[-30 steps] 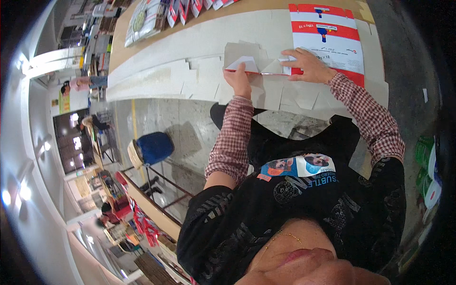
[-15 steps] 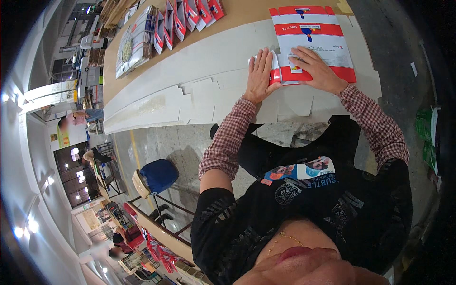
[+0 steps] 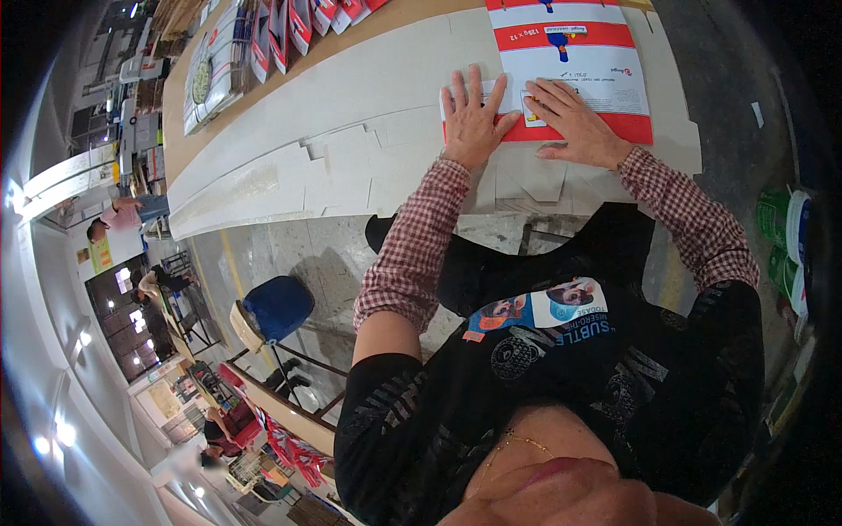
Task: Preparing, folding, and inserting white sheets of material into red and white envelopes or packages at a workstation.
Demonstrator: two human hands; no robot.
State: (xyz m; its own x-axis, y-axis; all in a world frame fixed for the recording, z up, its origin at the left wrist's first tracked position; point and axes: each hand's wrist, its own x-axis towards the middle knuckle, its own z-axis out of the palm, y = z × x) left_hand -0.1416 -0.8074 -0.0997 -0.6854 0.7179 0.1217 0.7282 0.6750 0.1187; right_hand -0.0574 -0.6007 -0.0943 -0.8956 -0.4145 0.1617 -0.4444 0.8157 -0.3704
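Note:
A red and white printed cardboard carton blank [image 3: 605,92] lies on the near right part of the table. My left hand [image 3: 474,127] rests on its left side panel, fingers spread, palm down. On the main panel, close to its lower left corner, lies my right hand [image 3: 579,123], with the fingers stretched out side by side. Both hands press on the card, and neither grips anything. My fingers partly hide the fold between the two panels.
The table [image 3: 351,110] is covered with pale cardboard sheets with cut edges. Folded red and white cartons [image 3: 298,26] stand in a row at the back left, beside a tied bundle [image 3: 215,74]. A blue-backed chair [image 3: 279,309] stands left of me. Other people are farther off.
My left hand has spread its fingers, and the carton's left side panel shows wider and flatter under it. My right hand stays on the main panel, its fingers closer together.

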